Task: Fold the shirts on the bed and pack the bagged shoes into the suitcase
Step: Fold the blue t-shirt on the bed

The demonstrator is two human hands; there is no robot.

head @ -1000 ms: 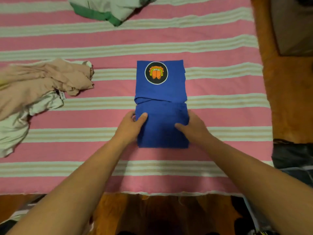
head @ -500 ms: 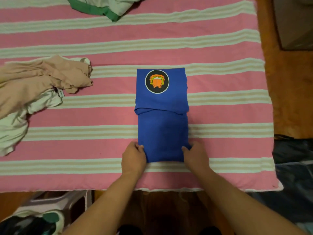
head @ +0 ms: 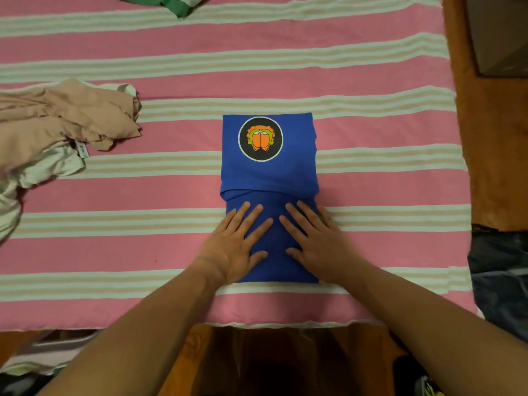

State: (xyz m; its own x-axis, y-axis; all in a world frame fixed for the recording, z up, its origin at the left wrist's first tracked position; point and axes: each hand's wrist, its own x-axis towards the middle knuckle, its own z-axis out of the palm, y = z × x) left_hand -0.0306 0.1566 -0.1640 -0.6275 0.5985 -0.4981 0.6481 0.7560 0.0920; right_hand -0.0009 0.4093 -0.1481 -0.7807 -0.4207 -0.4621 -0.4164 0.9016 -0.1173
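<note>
A blue shirt [head: 268,172], folded into a narrow rectangle with a round orange-and-black print at its far end, lies in the middle of the pink striped bed [head: 371,190]. My left hand [head: 237,244] lies flat on the near left part of the shirt with its fingers spread. My right hand [head: 317,241] presses flat on the near right part. Both palms face down and neither hand grips any cloth. No bagged shoes or suitcase can be made out for certain.
A crumpled beige shirt [head: 63,121] over a white garment [head: 43,170] lies at the bed's left. A green-and-white garment [head: 171,2] sits at the far edge. Dark fabric [head: 500,270] lies on the wooden floor at right, a brown box [head: 503,32] farther back.
Both hands left the shirt's near edge, where they held its corners, and now lie flat on top of its near half. The shirt itself has stayed in place.
</note>
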